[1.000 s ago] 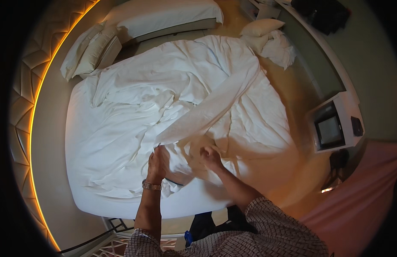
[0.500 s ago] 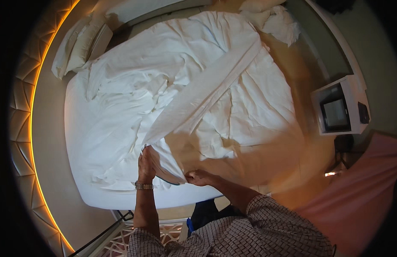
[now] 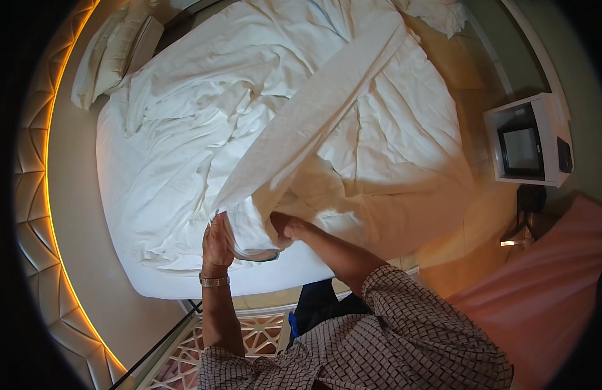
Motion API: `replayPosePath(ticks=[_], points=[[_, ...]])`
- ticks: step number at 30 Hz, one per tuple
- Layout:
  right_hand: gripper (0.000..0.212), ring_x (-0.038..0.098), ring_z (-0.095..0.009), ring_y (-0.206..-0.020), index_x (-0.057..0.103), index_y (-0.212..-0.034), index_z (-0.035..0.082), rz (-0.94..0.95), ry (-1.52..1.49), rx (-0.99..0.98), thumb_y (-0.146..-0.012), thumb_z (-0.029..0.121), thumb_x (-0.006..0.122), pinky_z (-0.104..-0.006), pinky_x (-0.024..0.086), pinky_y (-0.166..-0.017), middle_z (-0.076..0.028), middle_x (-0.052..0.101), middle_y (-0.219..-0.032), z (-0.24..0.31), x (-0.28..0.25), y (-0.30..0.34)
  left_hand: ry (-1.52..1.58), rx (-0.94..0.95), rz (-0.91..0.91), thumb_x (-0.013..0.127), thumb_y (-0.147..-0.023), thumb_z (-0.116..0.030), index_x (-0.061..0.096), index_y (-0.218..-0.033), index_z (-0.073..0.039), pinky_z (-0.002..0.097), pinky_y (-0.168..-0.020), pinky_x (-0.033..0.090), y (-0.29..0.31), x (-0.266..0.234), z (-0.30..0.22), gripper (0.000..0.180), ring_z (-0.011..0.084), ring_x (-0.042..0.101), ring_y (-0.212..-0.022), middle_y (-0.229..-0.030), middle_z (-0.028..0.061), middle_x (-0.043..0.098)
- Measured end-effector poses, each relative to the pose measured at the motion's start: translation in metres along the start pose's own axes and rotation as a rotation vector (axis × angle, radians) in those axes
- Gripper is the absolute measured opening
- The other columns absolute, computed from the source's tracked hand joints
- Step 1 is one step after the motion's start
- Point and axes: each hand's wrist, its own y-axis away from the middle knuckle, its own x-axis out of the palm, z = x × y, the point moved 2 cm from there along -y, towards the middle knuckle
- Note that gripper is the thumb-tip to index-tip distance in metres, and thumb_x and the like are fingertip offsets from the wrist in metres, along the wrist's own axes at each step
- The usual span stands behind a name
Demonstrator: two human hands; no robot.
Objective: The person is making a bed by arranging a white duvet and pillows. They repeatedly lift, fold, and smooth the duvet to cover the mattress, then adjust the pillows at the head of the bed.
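Note:
Rumpled white bedding (image 3: 177, 156) covers the bed in front of me. From my left hand (image 3: 217, 246), a white sheet (image 3: 301, 120) stretches in a folded diagonal band toward the far right. My left hand, with a metal-banded watch (image 3: 214, 281) at the wrist, is closed around a gathered end of it. My right hand (image 3: 286, 227) grips the same sheet a little to the right, its fingers partly hidden by the cloth. A loose flap with a dark-edged lower rim hangs between both hands.
Pillows (image 3: 116, 62) lean at the far left, near a padded headboard (image 3: 44, 242) with a lit strip. More white linen (image 3: 441, 14) lies at the far right. A white cabinet (image 3: 543, 107) stands right, beyond pink cloth (image 3: 541, 286). A lattice panel (image 3: 257, 335) is by my legs.
My right hand has moved up and slightly left, and its fingers have gone in behind the cloth. My left hand keeps its hold. The view has shifted a little.

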Motion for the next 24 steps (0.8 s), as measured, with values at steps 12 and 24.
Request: replayPosePath(ticks=[12, 24], points=[[0.044, 0.06, -0.025, -0.113, 0.057, -0.131, 0.005, 0.106, 0.273, 0.041, -0.095, 0.029, 0.061, -0.0347, 0.05, -0.096, -0.014, 0.064, -0.124, 0.088, 0.017, 0.095, -0.547, 0.163, -0.078, 0.038, -0.106, -0.029, 0.053, -0.128, 0.007, 0.037, -0.097, 0.046, 0.027, -0.046, 0.045, 0.045, 0.0305, 0.06, -0.104, -0.12, 0.0204, 0.062], [0.04, 0.061, -0.018, -0.102, 0.054, -0.132, 0.006, 0.129, -0.088, 0.181, -0.099, 0.028, 0.061, -0.0283, 0.053, -0.086, -0.005, 0.061, -0.123, 0.164, -0.024, 0.134, -0.307, 0.141, -0.155, 0.056, -0.102, -0.03, 0.064, -0.123, 0.0, 0.029, -0.092, 0.046, 0.033, -0.044, 0.021, 0.038, 0.0141, 0.059, -0.102, -0.113, 0.0066, 0.068]])
